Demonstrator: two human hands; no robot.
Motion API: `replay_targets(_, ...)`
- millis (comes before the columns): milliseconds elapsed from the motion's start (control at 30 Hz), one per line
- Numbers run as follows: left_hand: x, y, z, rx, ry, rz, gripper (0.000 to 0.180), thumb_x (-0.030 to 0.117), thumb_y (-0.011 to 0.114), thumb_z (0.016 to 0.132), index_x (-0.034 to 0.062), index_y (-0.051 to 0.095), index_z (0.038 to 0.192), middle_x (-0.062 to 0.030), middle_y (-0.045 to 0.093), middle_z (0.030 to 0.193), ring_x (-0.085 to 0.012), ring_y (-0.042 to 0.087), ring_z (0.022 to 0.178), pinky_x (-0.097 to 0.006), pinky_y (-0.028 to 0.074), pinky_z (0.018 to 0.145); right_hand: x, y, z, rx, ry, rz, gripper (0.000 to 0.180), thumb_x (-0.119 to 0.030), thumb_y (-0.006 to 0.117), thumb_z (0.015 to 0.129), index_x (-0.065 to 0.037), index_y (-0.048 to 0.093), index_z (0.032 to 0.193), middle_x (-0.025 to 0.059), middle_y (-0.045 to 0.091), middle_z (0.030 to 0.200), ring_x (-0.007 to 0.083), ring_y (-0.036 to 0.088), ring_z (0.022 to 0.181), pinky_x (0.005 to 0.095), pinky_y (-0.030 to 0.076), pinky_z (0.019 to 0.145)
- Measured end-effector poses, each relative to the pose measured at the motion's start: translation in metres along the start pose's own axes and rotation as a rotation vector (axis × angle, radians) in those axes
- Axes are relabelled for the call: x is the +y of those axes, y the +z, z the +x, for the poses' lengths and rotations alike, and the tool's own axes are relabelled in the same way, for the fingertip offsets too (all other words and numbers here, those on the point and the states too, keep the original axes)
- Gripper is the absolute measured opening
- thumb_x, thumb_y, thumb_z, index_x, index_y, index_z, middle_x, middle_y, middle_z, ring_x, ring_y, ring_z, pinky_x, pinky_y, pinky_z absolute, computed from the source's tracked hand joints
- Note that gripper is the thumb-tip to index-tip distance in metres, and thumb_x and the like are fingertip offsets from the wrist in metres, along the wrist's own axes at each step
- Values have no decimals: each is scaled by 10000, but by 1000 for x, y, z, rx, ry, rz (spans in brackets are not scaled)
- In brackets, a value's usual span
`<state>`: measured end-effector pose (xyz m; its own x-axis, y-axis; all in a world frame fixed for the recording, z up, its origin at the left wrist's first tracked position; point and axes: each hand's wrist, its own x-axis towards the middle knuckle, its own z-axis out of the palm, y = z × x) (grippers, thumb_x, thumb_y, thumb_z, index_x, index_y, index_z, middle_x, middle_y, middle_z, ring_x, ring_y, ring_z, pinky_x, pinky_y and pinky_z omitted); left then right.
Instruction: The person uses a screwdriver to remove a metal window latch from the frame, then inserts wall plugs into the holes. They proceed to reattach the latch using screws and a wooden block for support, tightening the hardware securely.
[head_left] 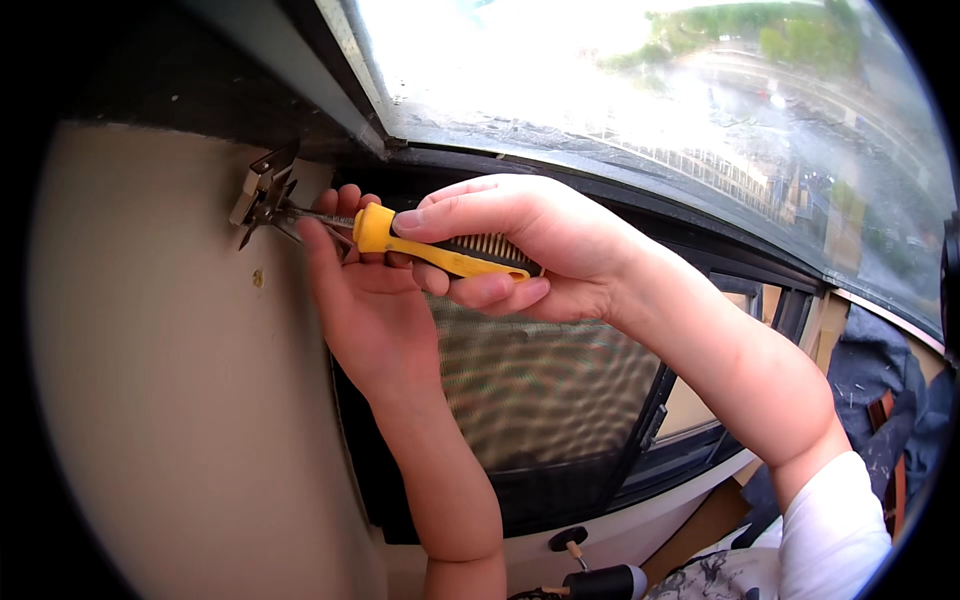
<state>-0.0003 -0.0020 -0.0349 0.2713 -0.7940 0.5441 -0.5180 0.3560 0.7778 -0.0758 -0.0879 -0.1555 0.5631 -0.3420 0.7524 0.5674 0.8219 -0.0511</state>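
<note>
A screwdriver with a yellow and black handle lies in my right hand, the thumb along its top and the fingers curled beneath. Its metal shaft points left to a small metal bracket fixed on the wall, high at the left. My left hand reaches up below the handle, its thumb and fingers closed about the shaft close to the bracket. Part of the bracket and the left fingertips are hidden, so the exact contact there is unclear.
A beige wall with a small yellowish mark borders the left. Window glass slants overhead above a dark frame, with a mesh screen below. A drill-like tool lies at the bottom; dark blue cloth hangs right.
</note>
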Motion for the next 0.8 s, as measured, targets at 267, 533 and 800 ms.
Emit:
replay_targets(267, 3, -2, 11, 30, 45, 43, 412, 343, 509, 1094, 17, 561, 1339, -101, 637, 1259, -168, 606, 1166, -316, 489, 972, 24, 13, -4, 538, -1180, -1392, 224, -137, 765, 814, 5, 619, 909, 130, 672, 841, 240, 661, 704, 356, 538, 653)
replay_targets(533, 5, 15, 9, 31, 194, 403, 275, 180, 518, 1081, -13, 665, 1210, -60, 706, 1120, -80, 594, 946, -249, 493, 881, 11, 15, -7, 239, -223, -231, 219, -159, 741, 878, 15, 622, 940, 57, 677, 837, 84, 607, 657, 241, 463, 522)
replay_targets(800, 12, 16, 11, 18, 147, 136, 249, 124, 568, 1047, -7, 623, 1251, -77, 682, 1207, -144, 638, 1094, -289, 508, 968, 24, 6, 2, 475, -1169, -1331, 194, -110, 791, 856, -18, 654, 959, 44, 674, 897, 88, 626, 713, 244, 501, 601)
